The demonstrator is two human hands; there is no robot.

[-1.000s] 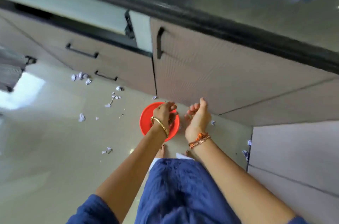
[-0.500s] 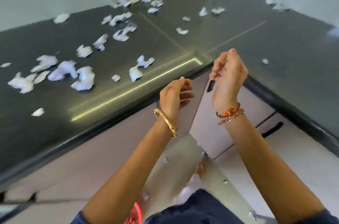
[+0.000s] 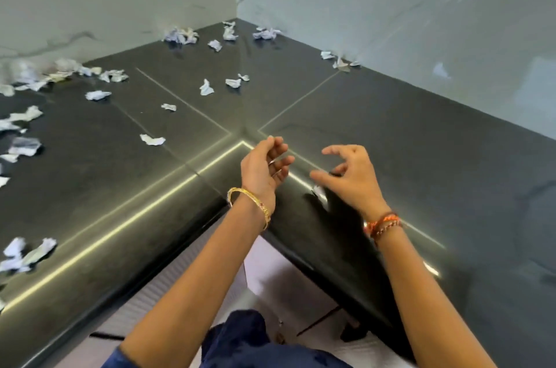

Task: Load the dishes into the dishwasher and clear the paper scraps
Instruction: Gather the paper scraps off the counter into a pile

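Dark countertop (image 3: 391, 157), paper scraps (image 3: 152, 139), empty hands

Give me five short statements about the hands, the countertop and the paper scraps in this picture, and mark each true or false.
1. Both hands hold nothing. True: the left hand and the right hand are empty, fingers loosely curled.
2. The paper scraps lie mostly on the right part of the countertop. False: most lie on the left part and toward the back corner.
3. The countertop is dark and forms an L at the wall corner. True.
4. The left wrist wears a gold bangle. True.
5. A red bowl stands on the countertop. False: no bowl shows in this picture.
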